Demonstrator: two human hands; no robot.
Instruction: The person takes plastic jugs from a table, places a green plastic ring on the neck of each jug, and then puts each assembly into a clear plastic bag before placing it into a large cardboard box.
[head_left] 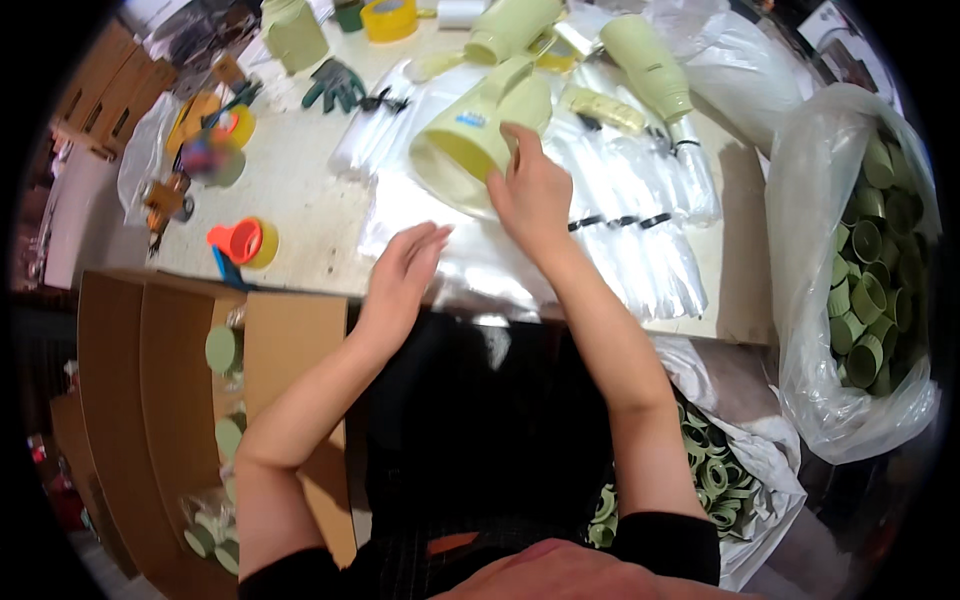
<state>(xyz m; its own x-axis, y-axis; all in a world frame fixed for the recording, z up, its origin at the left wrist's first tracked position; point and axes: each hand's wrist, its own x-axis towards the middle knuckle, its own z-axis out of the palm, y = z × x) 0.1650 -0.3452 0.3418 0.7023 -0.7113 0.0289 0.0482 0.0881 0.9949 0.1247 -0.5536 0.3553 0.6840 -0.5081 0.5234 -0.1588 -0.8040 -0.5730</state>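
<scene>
"What is the right hand [537, 192] doing?"

"It's pinching the rim of a pale green vessel [482, 132], the thumb sitting at the edge of the wide opening and the index finger pressing on the outer wall."

"And where is that vessel lying?"

"On its side above the clear plastic sheeting [400, 215], its mouth facing the lower left."

"Is the left hand [403, 270] gripping anything?"

"No, it's hovering near the table's front edge, empty, its fingers lying close together and slightly bending."

"What's sitting around them?"

"Black-tied plastic bundles [640, 250] are lying to the right, a pale green bottle [648, 68] is resting beyond those, and a dark glove [335, 86] is lying to the left."
</scene>
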